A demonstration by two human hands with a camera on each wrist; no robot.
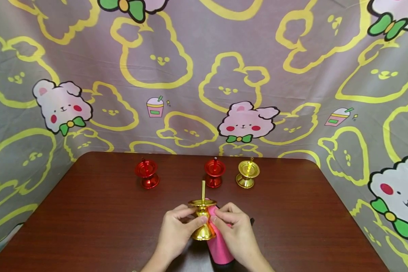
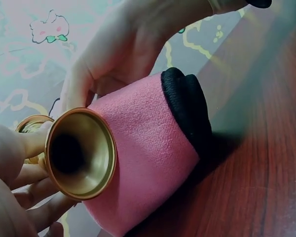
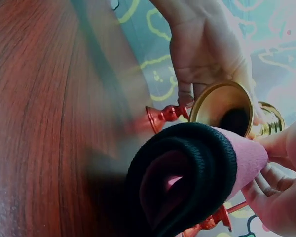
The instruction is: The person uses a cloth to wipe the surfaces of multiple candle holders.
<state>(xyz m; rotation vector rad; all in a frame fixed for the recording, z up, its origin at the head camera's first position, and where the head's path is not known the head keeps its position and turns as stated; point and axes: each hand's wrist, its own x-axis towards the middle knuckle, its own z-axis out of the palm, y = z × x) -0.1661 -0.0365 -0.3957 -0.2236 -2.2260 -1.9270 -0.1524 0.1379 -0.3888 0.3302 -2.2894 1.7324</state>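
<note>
Your forearms reach in from the near edge, both hands turned toward each other over the near middle of the table [image 1: 88, 211]. Your left hand [image 1: 178, 228] grips a gold candlestick [image 1: 204, 232] by its waist between thumb and fingers, spike up; your right hand [image 1: 236, 230] pinches a pink cloth [image 1: 221, 249] against its side. You have four candlesticks: two gold, counting the held one, and two red [image 1: 150, 182] [image 1: 213, 180]; one cloth. The second gold candlestick [image 1: 246, 182] stands right of the reds. Both wrist views show the held base's hollow underside, hidden from the head view; the right wrist view reveals the cloth's rolled, black-edged end.
</note>
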